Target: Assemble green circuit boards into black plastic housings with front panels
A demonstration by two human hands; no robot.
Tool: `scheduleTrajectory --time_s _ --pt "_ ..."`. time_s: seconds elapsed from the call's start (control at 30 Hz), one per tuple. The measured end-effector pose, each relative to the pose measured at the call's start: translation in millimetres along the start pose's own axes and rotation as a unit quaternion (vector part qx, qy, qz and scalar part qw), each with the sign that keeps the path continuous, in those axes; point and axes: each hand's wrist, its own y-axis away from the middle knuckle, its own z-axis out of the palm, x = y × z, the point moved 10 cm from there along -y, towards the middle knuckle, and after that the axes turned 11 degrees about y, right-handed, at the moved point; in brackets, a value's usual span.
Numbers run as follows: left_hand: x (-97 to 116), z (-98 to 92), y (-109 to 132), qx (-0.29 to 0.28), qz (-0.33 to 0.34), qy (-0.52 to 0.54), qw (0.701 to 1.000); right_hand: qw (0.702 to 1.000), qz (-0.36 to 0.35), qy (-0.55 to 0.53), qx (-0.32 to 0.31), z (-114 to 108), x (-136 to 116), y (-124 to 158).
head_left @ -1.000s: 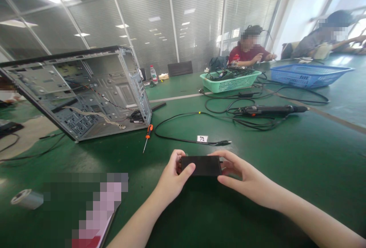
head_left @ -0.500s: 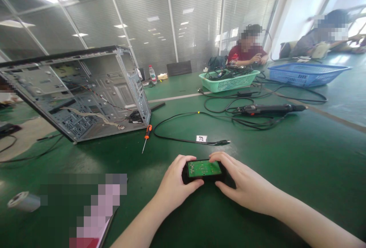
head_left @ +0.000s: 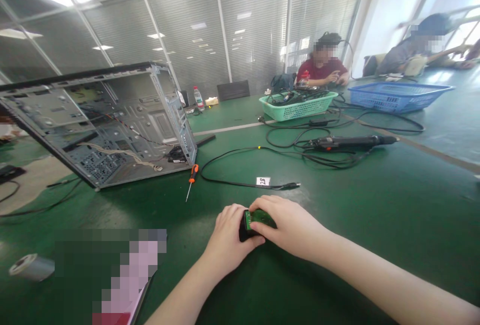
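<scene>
A small black housing [head_left: 243,231] with a green circuit board [head_left: 264,217] in its open top is held low in front of me. My left hand [head_left: 229,235] wraps round the housing's left end, thumb along the near side. Reaching over from the right, my right hand [head_left: 290,222] closes thumb and fingers on the circuit board and covers much of it. Whether the board sits fully inside the housing cannot be seen. Beyond my hands lies a black cable [head_left: 240,183] with a plug and a white label [head_left: 263,181].
An open computer case [head_left: 150,115] stands at left, an orange-handled screwdriver [head_left: 193,174] beside it. An electric screwdriver [head_left: 348,143] lies at right among cords. Behind are a green basket [head_left: 300,109] of cables, a blue basket [head_left: 397,97] and two people. A grey spool [head_left: 35,267] is at lower left.
My right hand has moved left across the circuit board, and its thumb and fingers have come closer together on it. My left hand stays at the housing's left end.
</scene>
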Motion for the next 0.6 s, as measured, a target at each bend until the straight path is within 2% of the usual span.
scheduleTrajectory --time_s 0.1,0.4,0.5,0.6 --pt "-1 -0.2 0 -0.001 -0.002 0.012 1.000 0.999 0.026 -0.021 -0.024 3 1 -9" --pt "-2 -1.4 1 0.007 0.003 0.018 1.000 1.000 -0.024 0.012 -0.013 -1 -8 -9" --pt "-4 -1.2 1 0.008 -0.006 0.013 1.000 1.000 0.005 0.009 -0.017 -12 -8 -8" --pt "-5 -1.1 0 0.010 -0.014 0.005 1.000 1.000 0.015 0.000 0.015 -36 -11 -8"
